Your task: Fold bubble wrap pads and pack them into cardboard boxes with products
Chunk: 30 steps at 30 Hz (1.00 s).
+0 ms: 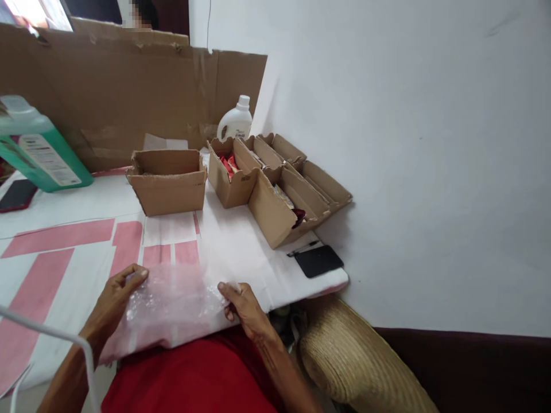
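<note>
Red cloth (189, 378), soft and matte, is filling the bottom edge nearest the camera, with a thin white cable (88, 355) arching over it at the left. Just beyond, both hands are resting on a sheet of clear bubble wrap (172, 304) that is lying flat at the near edge of the table (241, 246), its blistered plastic glinting over the covering beneath. The left hand (114, 304) is pinching the sheet's left edge between thumb and curled fingers; the right hand (243, 307) is gripping the right edge the same way, fingers bent over the film.

A smooth white covering with flat pink rectangular bands is lying over the table. Farther back, an open brown cardboard box (167, 180), matte and square-cornered, is standing in the middle. To its right, a cluster of smaller cardboard boxes (275, 183) is sitting touching one another, flaps up, with red packets showing inside. A white plastic jug (235, 120) with a screw cap is standing behind them. A glossy green bottle (37, 149) is leaning at far left, beside a dark phone (17, 195). A flat black pouch (318, 261) is lying near the table's right corner. Below it, a woven straw hat (357, 361), coarse and ribbed, is curving outward. Creased cardboard sheets (129, 86) are standing upright along the back.
</note>
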Available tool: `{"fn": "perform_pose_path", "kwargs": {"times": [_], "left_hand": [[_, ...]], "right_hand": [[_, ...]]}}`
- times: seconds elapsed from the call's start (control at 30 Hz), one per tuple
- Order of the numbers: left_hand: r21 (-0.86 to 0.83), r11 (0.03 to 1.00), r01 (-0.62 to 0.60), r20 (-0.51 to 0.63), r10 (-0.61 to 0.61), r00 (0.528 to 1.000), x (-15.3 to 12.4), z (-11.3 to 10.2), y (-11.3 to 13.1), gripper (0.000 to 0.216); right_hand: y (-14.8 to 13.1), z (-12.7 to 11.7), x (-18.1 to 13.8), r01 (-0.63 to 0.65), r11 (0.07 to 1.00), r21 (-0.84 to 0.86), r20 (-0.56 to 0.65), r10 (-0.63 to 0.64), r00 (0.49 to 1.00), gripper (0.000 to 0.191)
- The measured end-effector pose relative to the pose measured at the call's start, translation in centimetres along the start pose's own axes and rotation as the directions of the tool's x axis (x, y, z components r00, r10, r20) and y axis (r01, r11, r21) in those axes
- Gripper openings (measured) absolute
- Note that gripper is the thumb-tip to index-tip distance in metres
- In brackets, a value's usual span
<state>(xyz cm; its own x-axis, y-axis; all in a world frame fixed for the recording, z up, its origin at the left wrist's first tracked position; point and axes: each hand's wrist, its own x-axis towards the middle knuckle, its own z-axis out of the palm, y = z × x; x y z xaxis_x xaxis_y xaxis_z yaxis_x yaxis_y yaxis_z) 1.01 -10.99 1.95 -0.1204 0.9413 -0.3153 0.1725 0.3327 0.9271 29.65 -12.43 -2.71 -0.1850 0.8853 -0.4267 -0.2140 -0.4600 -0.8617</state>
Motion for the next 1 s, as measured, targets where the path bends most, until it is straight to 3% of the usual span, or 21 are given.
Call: {"fn": "perform_pose_path", "kwargs": {"times": [0.13, 0.27, 0.37, 0.43, 0.5, 0.57, 0.6, 0.67, 0.73, 0.77, 0.87, 1.0], "left_hand": [[0.171, 0.97, -0.172, -0.035, 0.18, 0.983, 3.9, -0.7, 0.8, 0.043], [0.37, 0.899, -0.236, -0.07, 0.28, 0.957, 7.7, -0.5, 0.2, 0.048], [0.575, 0.754, -0.318, -0.114, 0.458, 0.881, 8.2, 0.5, -0.4, 0.053], [0.696, 0.632, -0.342, -0.135, 0.583, 0.801, 7.2, 1.5, -0.7, 0.054], [0.76, 0.532, -0.374, -0.096, 0.661, 0.744, 5.6, 2.8, -1.5, 0.049], [0.777, 0.452, -0.438, 0.003, 0.693, 0.721, 4.2, 4.0, -3.0, 0.045], [0.78, 0.417, -0.466, 0.056, 0.696, 0.716, 3.6, 4.5, -4.0, 0.046], [0.793, 0.369, -0.485, 0.127, 0.679, 0.723, 3.0, 5.1, -6.4, 0.051], [0.838, 0.318, -0.443, 0.137, 0.665, 0.734, 2.9, 5.2, -8.5, 0.057], [0.861, 0.289, -0.419, 0.137, 0.66, 0.738, 3.0, 5.1, -9.3, 0.06], [0.901, 0.223, -0.372, 0.143, 0.657, 0.74, 3.2, 5.0, -9.9, 0.066], [0.914, 0.229, -0.333, 0.11, 0.653, 0.75, 2.8, 5.5, -8.7, 0.077]], "right_hand": [[1.0, 0.2, -0.1, -0.084, 0.996, 0.018, -0.04, 0.085, 0.996, 0.07], [1.9, 0.0, 0.1, -0.165, 0.986, 0.033, -0.039, 0.166, 0.985, 0.079], [0.9, -1.2, -1.3, -0.174, 0.981, -0.087, -0.001, 0.175, 0.985, 0.078], [-0.9, -1.6, -3.1, -0.207, 0.943, -0.262, 0.121, 0.245, 0.962, 0.073], [-3.2, -0.8, -4.4, -0.129, 0.902, -0.411, 0.255, 0.25, 0.934, 0.067], [-4.7, 1.6, -4.0, 0.135, 0.868, -0.478, 0.316, 0.027, 0.948, 0.057], [-4.9, 3.3, -3.1, 0.312, 0.803, -0.508, 0.302, -0.173, 0.937, 0.052], [-4.0, 6.9, 0.1, 0.581, 0.609, -0.54, 0.335, -0.478, 0.812, 0.04], [-1.8, 9.6, 4.1, 0.724, 0.399, -0.563, 0.493, -0.54, 0.682, 0.06], [-0.6, 10.3, 6.0, 0.736, 0.327, -0.593, 0.545, -0.51, 0.666, 0.069], [1.8, 8.9, 9.7, 0.689, 0.127, -0.714, 0.604, -0.385, 0.698, 0.08], [0.5, 1.8, 10.2, 0.456, -0.027, -0.89, 0.439, -0.326, 0.837, 0.077]]}}
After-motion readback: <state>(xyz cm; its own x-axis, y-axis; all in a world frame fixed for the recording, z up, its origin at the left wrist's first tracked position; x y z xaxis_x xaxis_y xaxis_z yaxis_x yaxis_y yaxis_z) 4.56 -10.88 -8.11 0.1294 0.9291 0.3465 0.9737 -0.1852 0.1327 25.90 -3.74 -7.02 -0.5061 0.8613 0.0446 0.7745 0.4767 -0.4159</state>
